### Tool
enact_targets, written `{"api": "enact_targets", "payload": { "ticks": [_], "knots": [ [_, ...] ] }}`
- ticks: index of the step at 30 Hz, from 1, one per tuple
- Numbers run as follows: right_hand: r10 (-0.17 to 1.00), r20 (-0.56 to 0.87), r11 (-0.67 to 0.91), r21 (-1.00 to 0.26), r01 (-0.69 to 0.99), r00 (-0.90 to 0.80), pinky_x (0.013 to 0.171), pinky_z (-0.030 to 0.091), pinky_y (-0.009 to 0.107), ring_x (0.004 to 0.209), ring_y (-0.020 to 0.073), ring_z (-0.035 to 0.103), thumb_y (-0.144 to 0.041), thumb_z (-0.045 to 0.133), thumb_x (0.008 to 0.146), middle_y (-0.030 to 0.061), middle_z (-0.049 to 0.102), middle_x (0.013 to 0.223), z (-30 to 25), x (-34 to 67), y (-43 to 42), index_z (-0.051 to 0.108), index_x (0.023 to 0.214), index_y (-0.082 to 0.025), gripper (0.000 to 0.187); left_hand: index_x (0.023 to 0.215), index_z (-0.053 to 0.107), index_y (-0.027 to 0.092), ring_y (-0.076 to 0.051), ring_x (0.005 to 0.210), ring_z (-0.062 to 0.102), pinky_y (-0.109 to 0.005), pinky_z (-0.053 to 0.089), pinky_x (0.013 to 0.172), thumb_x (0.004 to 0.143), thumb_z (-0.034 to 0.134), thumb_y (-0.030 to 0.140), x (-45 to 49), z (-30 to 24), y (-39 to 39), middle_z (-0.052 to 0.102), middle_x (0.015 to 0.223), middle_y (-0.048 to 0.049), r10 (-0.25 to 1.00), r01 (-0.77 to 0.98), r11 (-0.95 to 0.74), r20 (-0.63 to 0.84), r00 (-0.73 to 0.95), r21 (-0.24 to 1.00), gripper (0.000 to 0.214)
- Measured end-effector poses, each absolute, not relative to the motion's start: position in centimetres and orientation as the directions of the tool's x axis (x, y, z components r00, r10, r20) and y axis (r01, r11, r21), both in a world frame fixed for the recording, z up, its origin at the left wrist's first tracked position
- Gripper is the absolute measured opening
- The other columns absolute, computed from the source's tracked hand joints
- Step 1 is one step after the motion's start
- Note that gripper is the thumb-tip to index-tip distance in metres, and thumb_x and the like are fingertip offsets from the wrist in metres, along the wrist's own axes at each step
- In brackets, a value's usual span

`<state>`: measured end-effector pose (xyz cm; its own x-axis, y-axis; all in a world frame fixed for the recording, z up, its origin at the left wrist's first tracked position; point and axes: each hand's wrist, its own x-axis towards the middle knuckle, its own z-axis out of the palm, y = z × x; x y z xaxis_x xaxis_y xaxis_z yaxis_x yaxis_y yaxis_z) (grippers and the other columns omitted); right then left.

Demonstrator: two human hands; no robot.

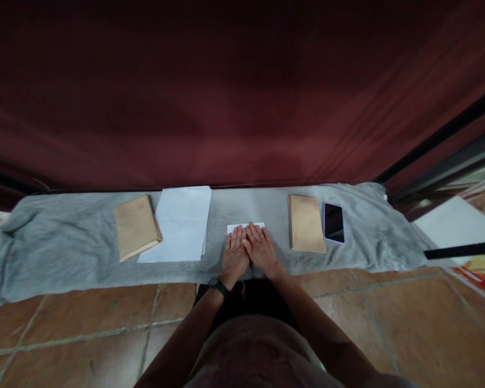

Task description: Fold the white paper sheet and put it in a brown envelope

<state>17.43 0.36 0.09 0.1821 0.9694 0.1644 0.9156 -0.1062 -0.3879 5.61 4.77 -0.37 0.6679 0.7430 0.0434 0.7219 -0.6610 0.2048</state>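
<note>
My left hand point(234, 253) and my right hand point(260, 248) lie flat, side by side, fingers stretched out, pressing on a small folded white paper point(246, 227) on a grey blanket point(64, 242). Only the paper's far edge shows beyond my fingertips. A black band sits on my left wrist. Neither hand grips anything.
Left of my hands lie white sheets point(181, 222) and a stack of brown envelopes point(136, 226). To the right lie another brown envelope stack point(306, 222) and a dark phone point(333, 222). A dark red curtain point(242, 97) hangs behind. Brown floor tiles point(84, 318) run in front.
</note>
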Motion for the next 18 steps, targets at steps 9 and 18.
{"api": "enact_targets", "payload": {
  "ticks": [9,18],
  "knots": [
    [0.938,0.211,-0.196,-0.331,0.923,0.274,0.122,0.023,0.050,0.148,0.0291,0.035,-0.037,0.036,0.106,0.0147,0.038,0.160,-1.4,18.7,-0.3,0.039,0.153,-0.009,0.055,0.155,0.033,0.009,-0.026,0.154,0.022,-0.050,0.019,0.125,0.100,0.031,0.026,5.2,-0.8,5.8,0.031,0.163,-0.0160,0.786,0.740,-0.610,0.099,0.610,0.282,0.058],
    [0.902,0.232,-0.285,-0.313,0.906,0.364,0.121,0.022,0.053,0.146,0.0306,0.037,-0.039,0.033,0.107,0.0180,0.041,0.158,-1.6,19.1,-0.9,0.038,0.154,-0.007,0.057,0.154,0.034,0.007,-0.027,0.154,0.022,-0.051,0.016,0.125,0.102,0.034,0.033,4.5,-1.0,6.8,0.033,0.162,-0.0183,0.848,0.800,-0.529,0.131,0.514,0.285,0.059]
  ]
}}
